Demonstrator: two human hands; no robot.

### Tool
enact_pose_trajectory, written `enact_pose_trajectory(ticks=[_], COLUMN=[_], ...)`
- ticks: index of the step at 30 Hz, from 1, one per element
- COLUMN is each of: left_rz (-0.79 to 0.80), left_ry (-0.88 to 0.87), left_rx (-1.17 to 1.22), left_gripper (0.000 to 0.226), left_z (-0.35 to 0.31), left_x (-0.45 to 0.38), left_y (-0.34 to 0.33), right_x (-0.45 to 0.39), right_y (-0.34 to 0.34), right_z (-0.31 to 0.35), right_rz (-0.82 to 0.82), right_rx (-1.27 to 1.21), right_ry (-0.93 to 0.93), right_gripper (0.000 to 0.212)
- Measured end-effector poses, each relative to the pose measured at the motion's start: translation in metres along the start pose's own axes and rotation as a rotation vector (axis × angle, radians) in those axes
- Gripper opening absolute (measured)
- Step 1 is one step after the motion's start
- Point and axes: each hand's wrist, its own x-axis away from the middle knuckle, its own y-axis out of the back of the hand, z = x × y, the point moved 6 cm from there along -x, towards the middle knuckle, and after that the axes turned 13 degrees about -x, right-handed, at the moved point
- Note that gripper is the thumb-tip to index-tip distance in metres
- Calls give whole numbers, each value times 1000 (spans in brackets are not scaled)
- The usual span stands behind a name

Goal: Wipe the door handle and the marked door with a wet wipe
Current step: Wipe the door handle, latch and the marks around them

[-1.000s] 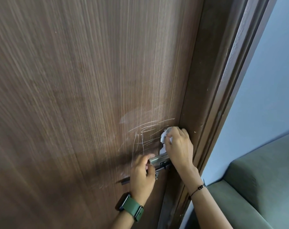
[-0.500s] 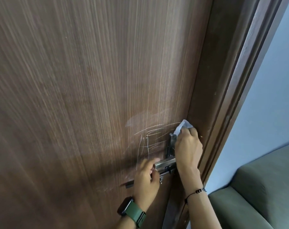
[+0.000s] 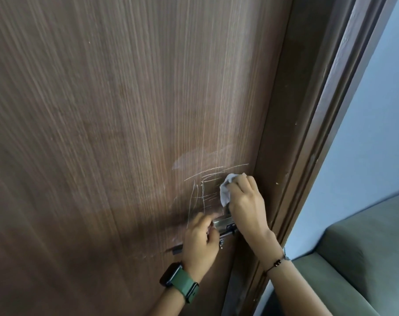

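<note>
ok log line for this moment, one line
phase: wiping marks | right hand: presses wet wipe on door | left hand: grips door handle | chalk marks: still visible

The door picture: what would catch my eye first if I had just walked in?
Probably the white scribbles on the brown door, just above the metal handle. Next, the right hand pressing a crumpled white wipe against the door at the scribbles' right edge, while the left hand, with a green watch on its wrist, grips the handle.
</note>
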Motion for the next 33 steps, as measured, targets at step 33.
enact_pose_trajectory(ticks=[33], left_rz=[-18], left_ry=[25], left_rx=[24], left_gripper=[36], left_z=[-2], left_x=[4], left_y=[3], right_x=[10], right_y=[14], right_z=[-26], right_rz=[20], right_rx=[-116], right_ry=[-337], right_gripper=[20])
